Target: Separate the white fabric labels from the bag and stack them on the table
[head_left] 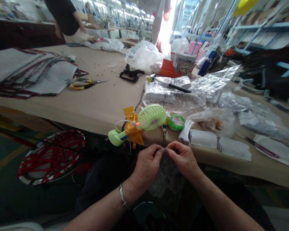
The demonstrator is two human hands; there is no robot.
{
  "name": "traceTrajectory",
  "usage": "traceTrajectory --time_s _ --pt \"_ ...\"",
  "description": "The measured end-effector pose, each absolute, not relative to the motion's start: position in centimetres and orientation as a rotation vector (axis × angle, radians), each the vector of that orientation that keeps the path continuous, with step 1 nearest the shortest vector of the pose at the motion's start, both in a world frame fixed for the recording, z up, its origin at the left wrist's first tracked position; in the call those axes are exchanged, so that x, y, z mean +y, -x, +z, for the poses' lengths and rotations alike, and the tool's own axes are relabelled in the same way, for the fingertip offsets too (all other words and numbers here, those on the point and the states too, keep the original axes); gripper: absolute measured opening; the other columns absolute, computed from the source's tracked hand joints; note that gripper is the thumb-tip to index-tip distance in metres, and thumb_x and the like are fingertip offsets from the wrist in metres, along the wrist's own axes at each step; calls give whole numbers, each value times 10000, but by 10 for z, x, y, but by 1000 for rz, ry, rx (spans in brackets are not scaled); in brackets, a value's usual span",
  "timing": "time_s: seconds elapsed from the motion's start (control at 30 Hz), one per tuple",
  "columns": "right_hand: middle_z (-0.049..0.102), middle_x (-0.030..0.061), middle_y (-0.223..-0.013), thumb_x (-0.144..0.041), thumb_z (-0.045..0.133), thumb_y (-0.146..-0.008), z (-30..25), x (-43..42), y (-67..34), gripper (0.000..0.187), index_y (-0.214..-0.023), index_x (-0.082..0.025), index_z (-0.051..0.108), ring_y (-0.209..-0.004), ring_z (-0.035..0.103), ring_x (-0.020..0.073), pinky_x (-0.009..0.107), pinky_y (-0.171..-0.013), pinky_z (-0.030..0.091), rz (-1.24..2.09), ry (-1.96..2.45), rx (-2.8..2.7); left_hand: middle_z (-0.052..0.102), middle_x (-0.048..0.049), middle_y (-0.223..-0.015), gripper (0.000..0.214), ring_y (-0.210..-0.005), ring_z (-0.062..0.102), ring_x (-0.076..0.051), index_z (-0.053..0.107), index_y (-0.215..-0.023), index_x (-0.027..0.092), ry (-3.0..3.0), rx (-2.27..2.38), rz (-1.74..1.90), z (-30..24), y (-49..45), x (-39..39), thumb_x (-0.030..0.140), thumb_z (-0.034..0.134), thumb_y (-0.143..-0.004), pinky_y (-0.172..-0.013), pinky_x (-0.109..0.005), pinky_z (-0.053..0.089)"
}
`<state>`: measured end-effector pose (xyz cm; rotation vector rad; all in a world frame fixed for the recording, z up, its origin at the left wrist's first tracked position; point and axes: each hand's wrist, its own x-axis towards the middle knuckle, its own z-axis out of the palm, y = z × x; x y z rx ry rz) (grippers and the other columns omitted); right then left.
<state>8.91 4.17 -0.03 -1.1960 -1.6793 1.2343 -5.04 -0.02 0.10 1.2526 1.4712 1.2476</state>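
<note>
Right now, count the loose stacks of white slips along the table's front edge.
3: the left stack beside the green container, the middle stack next, and the right stack farthest right. The clear plastic may hide more.

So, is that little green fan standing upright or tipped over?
Tipped: the green fan lies slanted at the edge of the table, orange tape across it.

Pale green fan (154,120), orange tape (134,131), bright green tub (176,129)
</note>
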Motion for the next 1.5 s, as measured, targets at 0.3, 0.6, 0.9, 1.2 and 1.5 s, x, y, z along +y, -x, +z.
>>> traceTrajectory --time_s 0.3,0.6,0.9,1.2,1.5 --pt "570 -15 -629 -289 559 -784 1 40 -88 145 -720 -165 598 -596 511 110 209 -571 410 1080 1179 -1749 612 11 -651 164 -615 536 -115 642 -745 189 -1352 1470 1247 -2 50 1 281 520 -807 -588 -193 396" --pt "561 -23 -644 -270 541 -814 -3 42 -88 132 -747 -167 589 -610 505 101 195 -586 403 1005 1149 -1789 600 14 -653 183 -617 533 -107 636 -746 179 -1398 1476 1260 -3 50 7 278 502 -821 -594 -188 395" --pt "560 -25 -635 -257 533 -814 -5 44 -88 123 -746 -169 587 -606 511 102 192 -591 403 981 1168 -1791 578 38 -621 177 -600 514 -82 624 -713 168 -1408 1500 1286 -7 49 12 237 502 -822 -581 -170 390" --pt "551 -22 -624 -258 527 -811 -5 45 -87 127 -734 -170 579 -596 500 105 199 -578 404 1029 1166 -1731 575 39 -620 175 -593 504 -78 620 -700 166 -1367 1503 1284 -5 48 13 234 505 -812 -566 -173 385" --pt "596 1 -644 -383 500 -801 -30 11 -107 229 -711 -202 609 -616 556 146 211 -592 444 1165 1284 -1905 659 -34 -843 193 -768 576 -142 641 -921 172 -1216 1494 1149 -24 54 -27 245 534 -777 -703 -231 445"
